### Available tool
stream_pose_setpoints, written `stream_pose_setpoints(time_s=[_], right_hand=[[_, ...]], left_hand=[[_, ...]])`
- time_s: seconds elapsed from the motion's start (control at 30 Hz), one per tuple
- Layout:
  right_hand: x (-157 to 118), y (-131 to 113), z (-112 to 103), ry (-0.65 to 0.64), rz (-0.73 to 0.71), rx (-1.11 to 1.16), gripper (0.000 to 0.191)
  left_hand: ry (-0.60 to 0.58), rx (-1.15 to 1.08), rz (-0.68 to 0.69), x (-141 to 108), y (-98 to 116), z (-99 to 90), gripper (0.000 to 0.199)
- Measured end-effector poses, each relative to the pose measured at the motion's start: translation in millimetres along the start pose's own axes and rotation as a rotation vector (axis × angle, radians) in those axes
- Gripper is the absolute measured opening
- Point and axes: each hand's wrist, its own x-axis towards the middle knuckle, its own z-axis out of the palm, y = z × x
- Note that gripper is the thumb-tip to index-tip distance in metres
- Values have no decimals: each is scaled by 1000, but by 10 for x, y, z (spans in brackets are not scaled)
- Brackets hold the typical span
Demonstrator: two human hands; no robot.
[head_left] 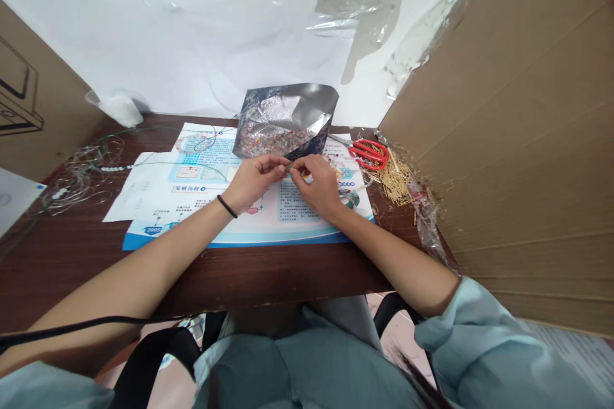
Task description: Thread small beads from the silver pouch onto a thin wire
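My left hand (259, 180) and my right hand (317, 184) meet over a printed sheet, thumbs and forefingers pinched close together. Whatever is between the fingertips is too small to make out. Just behind them stands an opened silver-lined bag (314, 105), its mouth facing me. Small mixed-colour beads (273, 142) lie in its lower part. A thin thread (204, 165) runs over the paper from the left toward my left hand, with a few white beads (115, 169) on it. Some colourful strung beads (348, 172) lie right of my right hand.
Red-handled scissors (369, 154) rest beside a heap of gold-coloured sticks (396, 179). Tangled clear thread (89, 172) spreads at the left. A white plastic cup (119, 107) lies at the back. Cardboard walls (503, 128) bound the brown table (268, 275) on both sides.
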Motion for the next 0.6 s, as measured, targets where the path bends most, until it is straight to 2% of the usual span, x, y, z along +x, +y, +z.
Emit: stream_pose_setpoints(time_s=[0.2, 0.6], right_hand=[[3, -13, -8, -3, 6, 0, 11], [4, -10, -8, 9, 14, 7, 11]], left_hand=[[-6, 18, 5, -6, 3, 1, 31], [-1, -114, -1, 90, -178, -45, 30]])
